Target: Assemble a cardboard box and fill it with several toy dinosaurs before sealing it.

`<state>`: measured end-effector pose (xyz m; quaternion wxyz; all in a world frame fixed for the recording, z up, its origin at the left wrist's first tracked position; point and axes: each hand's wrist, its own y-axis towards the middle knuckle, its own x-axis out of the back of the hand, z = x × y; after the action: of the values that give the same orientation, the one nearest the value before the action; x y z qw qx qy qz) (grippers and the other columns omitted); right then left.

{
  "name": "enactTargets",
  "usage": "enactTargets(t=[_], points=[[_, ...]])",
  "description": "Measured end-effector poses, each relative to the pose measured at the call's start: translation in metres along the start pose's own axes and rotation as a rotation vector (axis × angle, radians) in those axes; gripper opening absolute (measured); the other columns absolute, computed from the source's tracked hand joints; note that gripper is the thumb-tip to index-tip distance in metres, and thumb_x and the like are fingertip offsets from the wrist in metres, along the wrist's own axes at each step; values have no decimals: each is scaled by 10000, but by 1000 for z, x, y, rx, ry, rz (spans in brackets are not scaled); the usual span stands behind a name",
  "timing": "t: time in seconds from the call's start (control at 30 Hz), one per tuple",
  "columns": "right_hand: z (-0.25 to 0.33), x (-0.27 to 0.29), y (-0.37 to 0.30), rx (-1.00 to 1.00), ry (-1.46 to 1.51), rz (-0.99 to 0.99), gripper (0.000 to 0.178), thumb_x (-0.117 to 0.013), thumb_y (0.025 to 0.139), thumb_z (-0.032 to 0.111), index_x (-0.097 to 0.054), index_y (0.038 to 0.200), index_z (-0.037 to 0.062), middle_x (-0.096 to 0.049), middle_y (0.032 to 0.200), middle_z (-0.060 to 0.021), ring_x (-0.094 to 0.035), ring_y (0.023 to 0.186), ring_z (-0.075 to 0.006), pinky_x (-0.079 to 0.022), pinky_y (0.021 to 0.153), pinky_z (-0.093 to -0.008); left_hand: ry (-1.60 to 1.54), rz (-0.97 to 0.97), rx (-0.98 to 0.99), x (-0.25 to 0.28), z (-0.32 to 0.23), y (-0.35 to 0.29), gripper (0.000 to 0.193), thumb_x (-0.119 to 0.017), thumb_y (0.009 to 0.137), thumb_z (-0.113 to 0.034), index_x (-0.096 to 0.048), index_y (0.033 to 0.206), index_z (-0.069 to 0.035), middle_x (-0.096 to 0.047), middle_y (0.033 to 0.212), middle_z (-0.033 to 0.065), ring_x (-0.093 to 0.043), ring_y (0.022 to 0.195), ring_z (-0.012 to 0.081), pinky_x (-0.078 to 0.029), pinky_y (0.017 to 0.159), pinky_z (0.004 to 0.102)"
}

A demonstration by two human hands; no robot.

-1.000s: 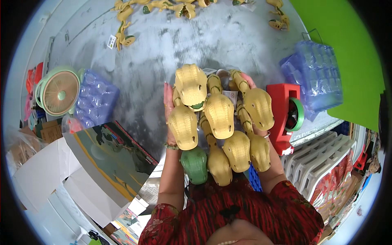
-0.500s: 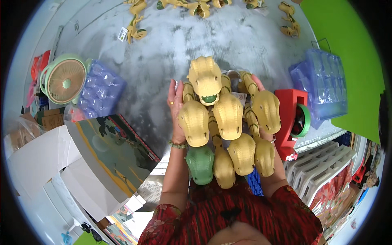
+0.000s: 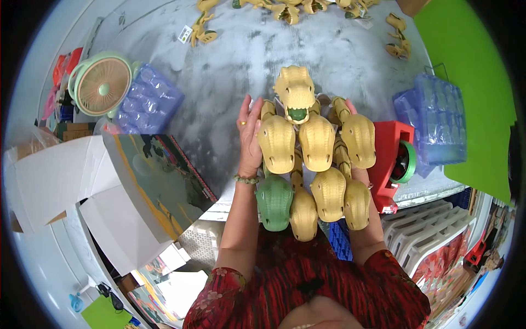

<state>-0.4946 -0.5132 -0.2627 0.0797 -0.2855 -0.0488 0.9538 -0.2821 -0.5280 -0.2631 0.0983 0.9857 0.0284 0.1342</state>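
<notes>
Between my two hands is a stacked bundle of toy dinosaurs, their heads facing me. Several are tan, such as the upper tan dinosaur with an open mouth showing green. One green dinosaur head hangs at the lower left of the bundle. My left hand presses flat along the bundle's left side, thumb and fingers pointing away from me. Along the other side my right hand supports it, mostly hidden behind the heads, with some fingertips showing beyond. The striped necks or bodies run back under the heads.
More tan dinosaurs lie along the table's far side. At left stand a round fan, clear plastic trays and an open printed carton. A red tape dispenser and another stack of plastic trays are at right.
The view has shifted, so the fan and far dinosaurs appear farther right and higher. My hands keep holding the bundle, which sits slightly higher and further right in the picture.
</notes>
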Motion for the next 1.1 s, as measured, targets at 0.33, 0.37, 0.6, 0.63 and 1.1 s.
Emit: enactTargets(t=[0.33, 0.37, 0.6, 0.63, 1.1], points=[[39, -29, -4, 53, 133, 99, 407, -468, 823, 196, -385, 1187, 35, -489, 1090, -74, -504, 904, -140, -409, 778, -253, 179, -32, -112, 10, -49, 7, 390, -362, 843, -270, -433, 1185, -97, -289, 1287, 160, -310, 1084, 281, -206, 936, 349], [63, -42, -6, -56, 216, 63, 367, -460, 822, 224, -410, 1136, 42, -509, 1004, -68, -517, 839, -148, -419, 732, -264, 156, -29, -115, 8, -65, 9, 384, -379, 838, -260, -438, 1181, -98, -295, 1283, 160, -324, 1063, 280, -210, 930, 348], [143, -140, -57, -347, 299, 146, 288, -439, 820, 298, -487, 976, 61, -566, 748, -50, -549, 654, -165, -443, 606, -291, 84, -110, -257, 56, -161, 10, 417, -381, 837, -314, -451, 1147, -43, -415, 1180, 177, -294, 1156, 291, -195, 927, 361], [152, -148, -66, -303, 256, 186, 285, -439, 821, 295, -489, 973, 60, -565, 750, -49, -547, 658, -163, -441, 609, -289, 105, -107, -298, 66, -175, 11, 432, -364, 839, -337, -454, 1142, -43, -424, 1174, 173, -302, 1157, 292, -191, 929, 364], [139, -336, -146, 345, -263, 419, 244, -442, 824, 256, -512, 931, 48, -547, 770, -45, -510, 705, -124, -417, 649, -261, 1463, -623, -1063, 287, -289, -94, 399, -499, 730, -138, -455, 1108, -15, -464, 1111, 159, -445, 987, 314, -349, 833, 357]])
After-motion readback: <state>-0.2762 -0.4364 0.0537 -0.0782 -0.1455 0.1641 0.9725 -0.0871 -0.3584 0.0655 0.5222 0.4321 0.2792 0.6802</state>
